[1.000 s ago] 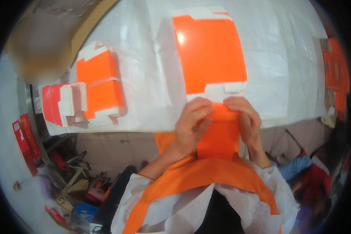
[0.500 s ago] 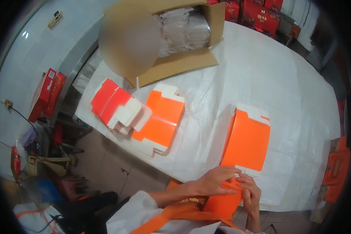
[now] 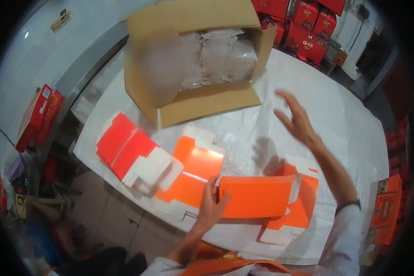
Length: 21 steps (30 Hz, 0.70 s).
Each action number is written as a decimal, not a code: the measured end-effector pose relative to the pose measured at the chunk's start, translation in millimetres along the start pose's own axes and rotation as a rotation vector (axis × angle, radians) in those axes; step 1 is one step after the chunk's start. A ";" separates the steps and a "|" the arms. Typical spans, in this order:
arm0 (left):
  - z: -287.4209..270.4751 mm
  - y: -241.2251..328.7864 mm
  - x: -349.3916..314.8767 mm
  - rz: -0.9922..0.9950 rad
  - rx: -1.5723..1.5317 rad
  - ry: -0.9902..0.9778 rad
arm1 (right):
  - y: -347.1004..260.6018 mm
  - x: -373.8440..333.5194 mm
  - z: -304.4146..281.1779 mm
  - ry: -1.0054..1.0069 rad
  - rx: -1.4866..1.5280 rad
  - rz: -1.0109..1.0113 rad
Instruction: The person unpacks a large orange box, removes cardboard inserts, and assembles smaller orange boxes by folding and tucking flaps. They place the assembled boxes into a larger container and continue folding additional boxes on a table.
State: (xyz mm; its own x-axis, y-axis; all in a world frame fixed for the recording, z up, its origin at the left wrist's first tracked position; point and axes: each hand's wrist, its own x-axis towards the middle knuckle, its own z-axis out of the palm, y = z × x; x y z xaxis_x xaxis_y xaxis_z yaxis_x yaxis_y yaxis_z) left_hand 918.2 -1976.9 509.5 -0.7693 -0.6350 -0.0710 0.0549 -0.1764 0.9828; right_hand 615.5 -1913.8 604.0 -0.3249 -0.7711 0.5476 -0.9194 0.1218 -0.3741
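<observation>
My left hand (image 3: pixel 210 206) grips the left end of an orange folded carton (image 3: pixel 255 197), fingers behind it and thumb across its front. Its right end has a white flap standing out. My right hand (image 3: pixel 298 120) is raised over the table, empty, fingers apart, to the right of a big brown cardboard box (image 3: pixel 211 106). Clear-wrapped white packets (image 3: pixel 216 57) fill that box; a blur hides its left part. Partly behind the held carton lie flat orange carton blanks (image 3: pixel 303 198). More orange blanks (image 3: pixel 200 158) lie to the left, beside a stack of red blanks (image 3: pixel 126 145).
A white sheet covers the table (image 3: pixel 354 152). Red printed boxes (image 3: pixel 308 41) are stacked beyond its far right edge. Red boxes (image 3: pixel 40 117) stand by the left wall, and an orange box (image 3: pixel 387 202) is at the right edge.
Both hands were together at the table's near edge on the orange carton. The left hand has brought it up over the table; the right has let go and reached far forward. The view has shifted.
</observation>
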 end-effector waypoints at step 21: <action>-201.0 121.8 245.1 0.397 0.809 0.510 | 145.8 255.4 31.3 0.049 -0.563 0.173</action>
State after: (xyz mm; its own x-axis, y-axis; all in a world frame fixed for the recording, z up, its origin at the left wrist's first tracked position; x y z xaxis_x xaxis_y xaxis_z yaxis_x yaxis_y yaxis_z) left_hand 864.3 -2305.3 577.5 -0.4174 -0.8137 0.4045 -0.3437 0.5535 0.7586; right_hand 405.4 -2112.5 665.9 -0.4779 -0.6822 0.5534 -0.8240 0.5664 -0.0133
